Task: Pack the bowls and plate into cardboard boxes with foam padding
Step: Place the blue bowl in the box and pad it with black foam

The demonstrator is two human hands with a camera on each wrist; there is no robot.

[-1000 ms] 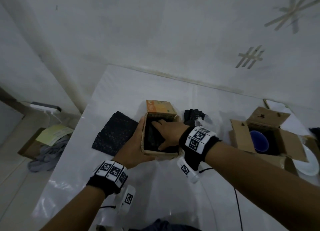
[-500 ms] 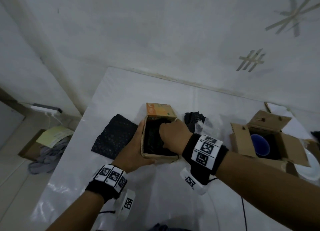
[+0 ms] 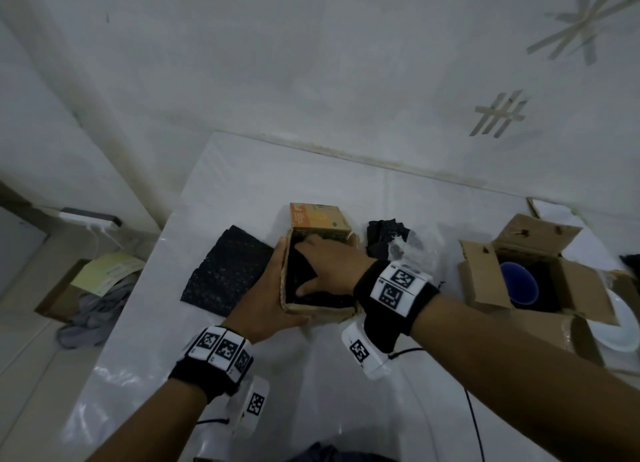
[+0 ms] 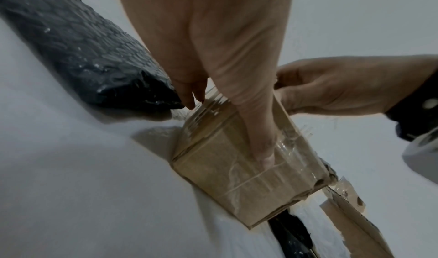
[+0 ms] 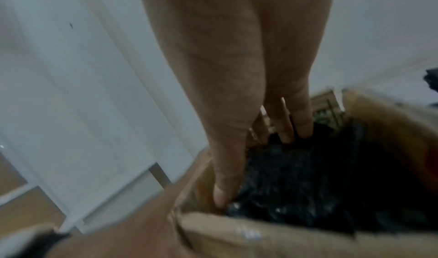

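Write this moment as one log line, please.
step: padding small box | left hand: steadies box | right hand: presses black foam inside | blue bowl: already boxed

Each bare forearm wears a black wristband (image 3: 394, 298) carrying white blocks printed with black square codes; thin black cables (image 3: 472, 413) trail off.

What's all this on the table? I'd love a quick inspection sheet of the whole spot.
Surface: white table, glossy.
Job's things: small box lined with black foam; second box holding a blue bowl; white plate at right edge.
Clutter: foam sheet; crumpled foam.
Hands: left hand steadies the small box; right hand presses foam inside.
Cables: black wire.
Surroundings: taped wall; floor carton.
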